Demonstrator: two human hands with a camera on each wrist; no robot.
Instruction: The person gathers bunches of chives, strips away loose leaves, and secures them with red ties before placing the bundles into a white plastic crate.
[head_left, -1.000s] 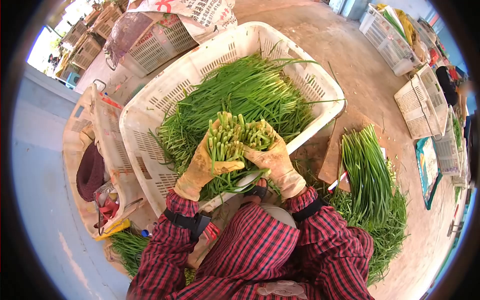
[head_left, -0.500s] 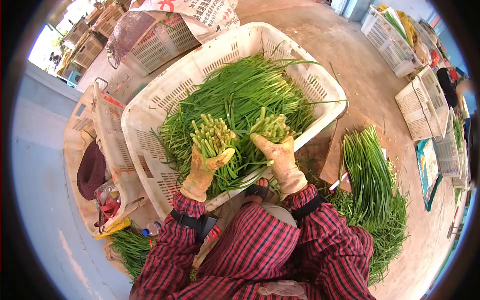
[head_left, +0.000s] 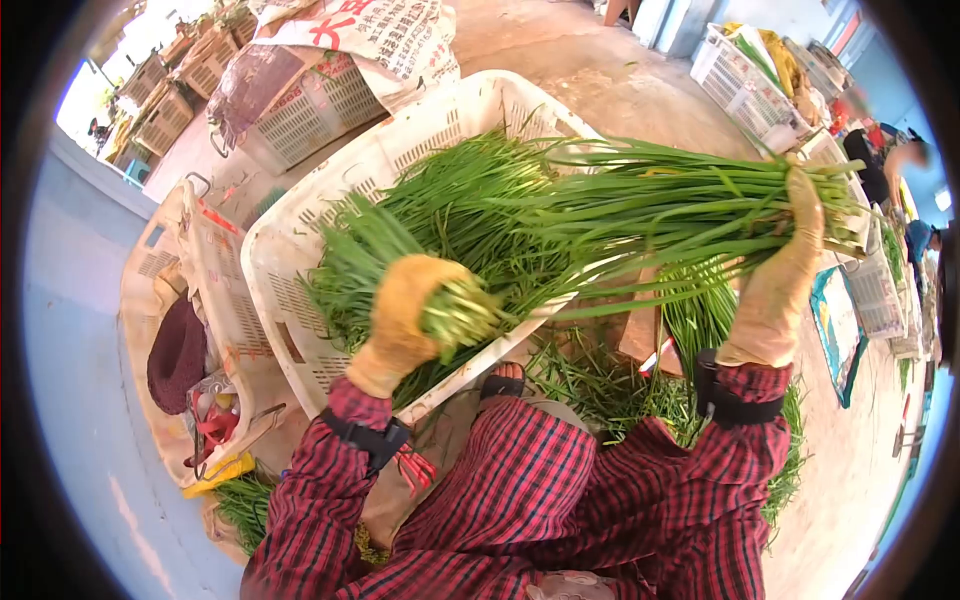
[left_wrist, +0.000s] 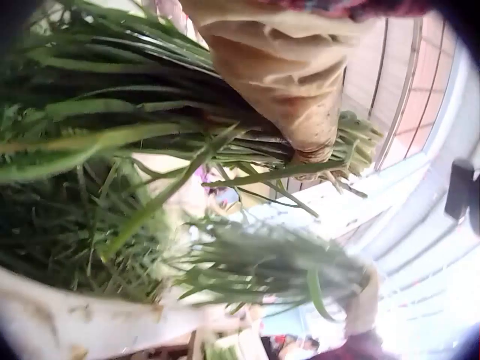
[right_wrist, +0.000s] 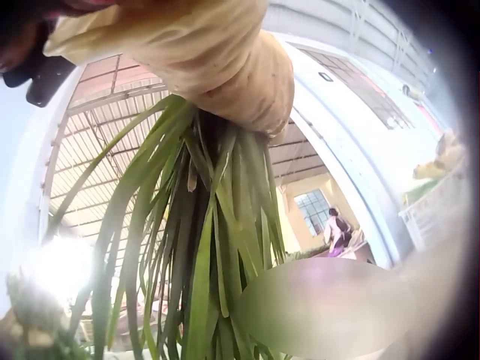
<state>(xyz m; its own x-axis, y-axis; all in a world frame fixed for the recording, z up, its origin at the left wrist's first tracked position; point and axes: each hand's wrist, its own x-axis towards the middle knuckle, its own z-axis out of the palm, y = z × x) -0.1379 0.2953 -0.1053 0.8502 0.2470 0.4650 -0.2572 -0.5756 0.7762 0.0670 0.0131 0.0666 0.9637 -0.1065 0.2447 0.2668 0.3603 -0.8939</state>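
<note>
"Can you see what's in the left hand (head_left: pixel 408 312)?"

"It grips a green bunch (head_left: pixel 462 314) over the white crate (head_left: pixel 285 240), pale ends showing."

"And the right hand (head_left: pixel 775 285)?"

"Gripping another bunch (head_left: pixel 680 205) out past the crate's edge, leaves trailing back over the heaped greens (head_left: pixel 455 190) inside."

"Where could a hand pass?"
"Beyond the far corner of the large white slotted plastic crate (head_left: pixel 410 150), over tan floor (head_left: pixel 545 48)."
"And its right edge?"
"Blocked: a long green leafy bunch (head_left: pixel 680 200) stretches across. Just beside the left corner stands a smaller whitish plastic crate (head_left: pixel 238 305)."
</note>
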